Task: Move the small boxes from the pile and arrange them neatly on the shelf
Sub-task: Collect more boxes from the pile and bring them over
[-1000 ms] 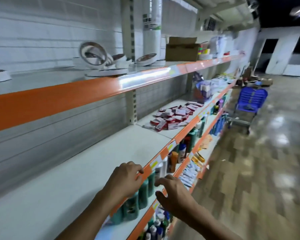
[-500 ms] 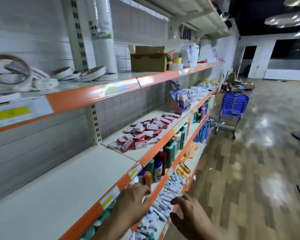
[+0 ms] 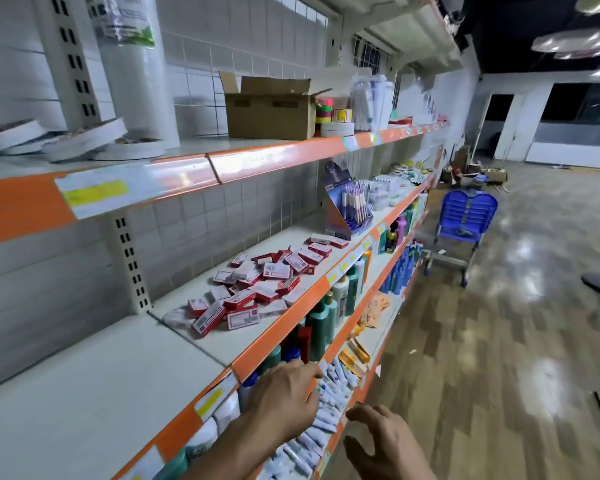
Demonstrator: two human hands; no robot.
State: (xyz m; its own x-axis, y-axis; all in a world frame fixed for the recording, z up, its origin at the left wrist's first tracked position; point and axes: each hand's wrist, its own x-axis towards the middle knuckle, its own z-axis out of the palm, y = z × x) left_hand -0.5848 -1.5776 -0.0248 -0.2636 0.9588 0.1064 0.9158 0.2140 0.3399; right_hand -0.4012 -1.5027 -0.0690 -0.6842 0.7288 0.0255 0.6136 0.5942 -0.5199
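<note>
- The pile [image 3: 253, 292] lies ahead of you and up to the left of both hands, on the middle shelf [image 3: 201, 344] past the upright [image 3: 132, 268]; it runs in a long band along the shelf, from the near boxes by the upright out toward the pen display [image 3: 349, 209]
- Your left hand [image 3: 284, 396] is the nearer one; it hangs just off the shelf's orange lip, below the pile's near end, fingers loosely bent and holding nothing
- Your right hand [image 3: 381, 441] sits lower and farther out over the aisle, fingers spread and relaxed, also holding nothing
- So, by my reading, the reach goes forward and upward over the lip, left hand first
- The boxes are small flat cartons, red and white with printed labels, sharp-edged, light-looking; they lie jumbled at all angles, some overlapping
- The shelf deck is smooth pale metal; the stretch nearest you, left of the upright, is bare and would take neat rows
- Motion blur softens the near edge; fine print is unreadable
</note>
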